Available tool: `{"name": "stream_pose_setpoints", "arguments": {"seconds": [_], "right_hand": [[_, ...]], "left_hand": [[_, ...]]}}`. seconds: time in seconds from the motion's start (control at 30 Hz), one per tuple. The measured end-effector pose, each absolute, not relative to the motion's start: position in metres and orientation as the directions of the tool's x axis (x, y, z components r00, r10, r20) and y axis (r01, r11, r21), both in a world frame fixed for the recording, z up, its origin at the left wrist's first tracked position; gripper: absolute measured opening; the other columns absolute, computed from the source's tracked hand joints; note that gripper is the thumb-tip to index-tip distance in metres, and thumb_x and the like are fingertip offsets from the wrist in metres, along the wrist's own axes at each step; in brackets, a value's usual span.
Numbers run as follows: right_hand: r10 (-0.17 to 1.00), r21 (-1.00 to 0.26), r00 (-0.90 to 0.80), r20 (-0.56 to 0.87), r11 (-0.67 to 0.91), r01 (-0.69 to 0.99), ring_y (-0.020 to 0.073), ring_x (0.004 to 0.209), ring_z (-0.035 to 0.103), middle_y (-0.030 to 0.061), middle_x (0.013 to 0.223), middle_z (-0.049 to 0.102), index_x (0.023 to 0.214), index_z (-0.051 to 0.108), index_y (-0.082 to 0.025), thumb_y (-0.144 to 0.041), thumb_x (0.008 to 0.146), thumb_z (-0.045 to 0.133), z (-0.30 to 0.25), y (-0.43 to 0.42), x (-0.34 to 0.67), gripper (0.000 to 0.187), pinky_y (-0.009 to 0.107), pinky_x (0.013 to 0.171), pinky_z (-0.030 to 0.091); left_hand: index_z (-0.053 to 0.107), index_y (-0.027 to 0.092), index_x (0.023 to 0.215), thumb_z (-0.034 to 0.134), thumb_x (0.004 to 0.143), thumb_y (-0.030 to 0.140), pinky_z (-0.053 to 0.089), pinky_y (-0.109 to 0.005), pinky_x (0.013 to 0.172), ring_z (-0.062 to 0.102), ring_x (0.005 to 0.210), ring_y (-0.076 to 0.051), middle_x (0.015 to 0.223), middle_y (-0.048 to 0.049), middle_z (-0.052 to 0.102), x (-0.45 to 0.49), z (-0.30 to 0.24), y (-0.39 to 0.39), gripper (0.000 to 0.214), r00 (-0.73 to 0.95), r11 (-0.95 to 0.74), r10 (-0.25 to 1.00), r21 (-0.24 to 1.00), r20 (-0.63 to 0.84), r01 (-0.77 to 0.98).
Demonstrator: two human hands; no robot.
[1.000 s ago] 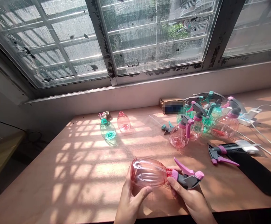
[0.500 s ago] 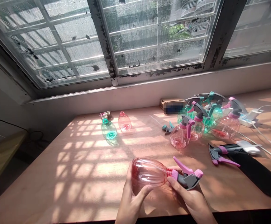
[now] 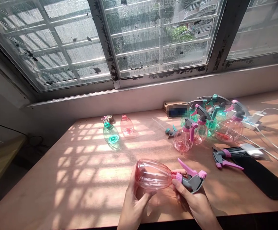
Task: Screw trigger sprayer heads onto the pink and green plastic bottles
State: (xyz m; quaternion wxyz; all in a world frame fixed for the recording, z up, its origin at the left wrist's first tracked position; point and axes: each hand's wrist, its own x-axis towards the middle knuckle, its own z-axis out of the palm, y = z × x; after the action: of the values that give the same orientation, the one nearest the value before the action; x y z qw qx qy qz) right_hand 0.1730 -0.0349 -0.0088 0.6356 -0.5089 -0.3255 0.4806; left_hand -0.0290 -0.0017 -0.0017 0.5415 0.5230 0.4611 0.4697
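Note:
A clear pink spray bottle [image 3: 153, 174] lies sideways between my hands, above the table's front part. My left hand [image 3: 135, 195] is closed around its base, thumb along the near side. At the neck, my right hand [image 3: 189, 198] pinches the pink collar where the grey and pink spray head [image 3: 194, 180] meets the bottle. The head points right, its pink trigger upward. My right hand's other fingers are partly hidden behind the neck.
A green bottle [image 3: 111, 134] and a pink bottle [image 3: 127, 125] stand headless at the back left. Several fitted spray bottles [image 3: 182, 140] cluster at the back right. Loose spray heads [image 3: 221, 158] lie near a black phone-like slab [image 3: 263, 179], a power strip [image 3: 250, 121] and white cables.
The bottle's base has risen and tilted slightly in my hands. Both hands keep nearly the same hold, and the view has shifted a little.

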Motion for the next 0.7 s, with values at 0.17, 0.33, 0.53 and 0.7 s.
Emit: {"name": "stream_pose_setpoints", "arguments": {"seconds": [0.17, 0.33, 0.53, 0.7], "right_hand": [[0.945, -0.955, 0.319, -0.074, 0.025, -0.297, 0.0123, 0.046, 0.055, -0.0037, 0.058, 0.064, 0.102, 0.071, -0.022, -0.057, 0.084, 0.087, -0.007, -0.037, 0.172, 0.043, 0.022, 0.047, 0.046], [0.955, -0.958, 0.285, -0.075, 0.01, -0.288, 0.0128, 0.045, 0.054, -0.0026, 0.06, 0.066, 0.1, 0.066, -0.023, -0.058, 0.086, 0.084, -0.005, -0.038, 0.173, 0.043, 0.022, 0.043, 0.039], [0.963, -0.962, 0.267, -0.032, 0.042, -0.268, 0.0127, 0.047, 0.053, -0.0021, 0.059, 0.065, 0.092, 0.066, -0.021, -0.059, 0.087, 0.083, -0.003, -0.039, 0.174, 0.041, 0.024, 0.048, 0.041], [0.966, -0.955, 0.256, -0.034, 0.044, -0.293, 0.0112, 0.046, 0.053, -0.0026, 0.058, 0.065, 0.091, 0.064, -0.022, -0.058, 0.088, 0.083, 0.0, -0.039, 0.173, 0.04, 0.022, 0.047, 0.04]], "left_hand": [[0.045, 0.032, 0.162, 0.086, 0.084, 0.043, 0.04, -0.046, 0.125, 0.054, 0.149, -0.037, 0.161, -0.01, 0.059, -0.031, 0.001, 0.0, 0.089, 0.152, 0.022, 0.988, 1.0, -0.024, 0.016], [0.049, 0.033, 0.16, 0.081, 0.089, 0.046, 0.048, -0.045, 0.118, 0.056, 0.146, -0.038, 0.154, -0.0095, 0.066, -0.032, -0.007, 0.003, 0.078, 0.189, 0.011, 0.982, 0.994, 0.009, -0.105], [0.045, 0.032, 0.162, 0.085, 0.086, 0.045, 0.043, -0.049, 0.122, 0.058, 0.144, -0.038, 0.154, -0.0111, 0.065, -0.031, -0.006, -0.001, 0.087, 0.166, 0.02, 0.986, 0.999, -0.013, -0.039], [0.058, 0.03, 0.153, 0.092, 0.077, 0.04, 0.038, -0.05, 0.126, 0.055, 0.146, -0.038, 0.151, -0.0094, 0.067, -0.029, 0.002, -0.005, 0.083, 0.142, 0.02, 0.99, 1.0, -0.019, -0.008]]}}
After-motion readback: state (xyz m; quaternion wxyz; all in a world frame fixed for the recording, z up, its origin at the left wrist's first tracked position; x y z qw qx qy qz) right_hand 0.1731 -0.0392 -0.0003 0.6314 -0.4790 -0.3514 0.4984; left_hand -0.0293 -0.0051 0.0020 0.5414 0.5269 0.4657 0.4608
